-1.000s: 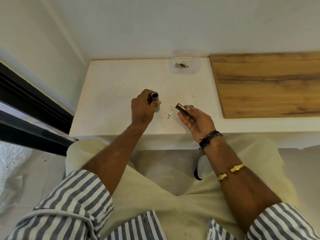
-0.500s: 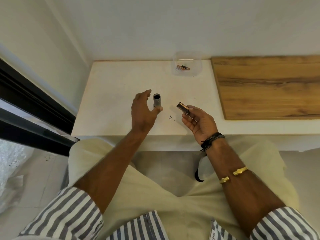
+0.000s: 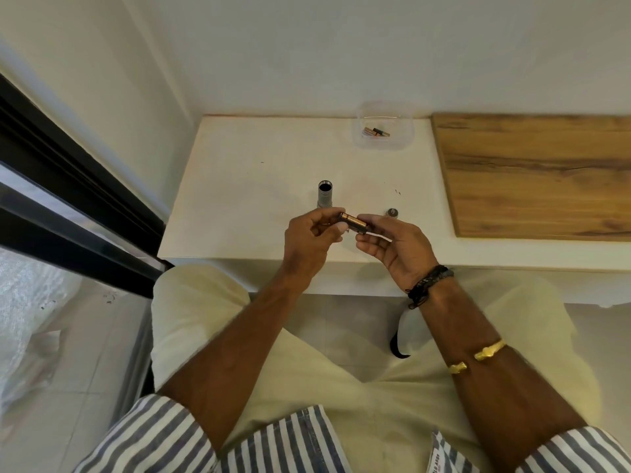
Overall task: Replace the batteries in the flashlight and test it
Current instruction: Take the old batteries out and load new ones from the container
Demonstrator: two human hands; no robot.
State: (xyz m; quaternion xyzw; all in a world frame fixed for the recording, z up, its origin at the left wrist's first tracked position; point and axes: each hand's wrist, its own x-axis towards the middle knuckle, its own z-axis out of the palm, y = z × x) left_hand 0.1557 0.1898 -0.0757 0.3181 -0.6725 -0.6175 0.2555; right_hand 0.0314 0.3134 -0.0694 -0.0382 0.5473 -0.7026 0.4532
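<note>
Left hand (image 3: 312,238): your fingers curl inward, thumb and forefinger pinched at the tips.
Right hand (image 3: 392,247): palm up, your fingers loosely cupped and tips pointing left.
Hands together: fingertips meet just in front of you.
Forearms: both bare, angled inward, striped sleeves pushed up.

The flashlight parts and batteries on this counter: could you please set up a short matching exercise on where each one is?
Things:
1. flashlight body
2. end cap
3. battery holder
4. spare batteries

Places:
A. in the clear container near the wall
B. held between both hands
C. standing upright on the white counter, open end up
D. on the counter beyond the right hand

Pairs: 1-C, 2-D, 3-B, 4-A
</note>
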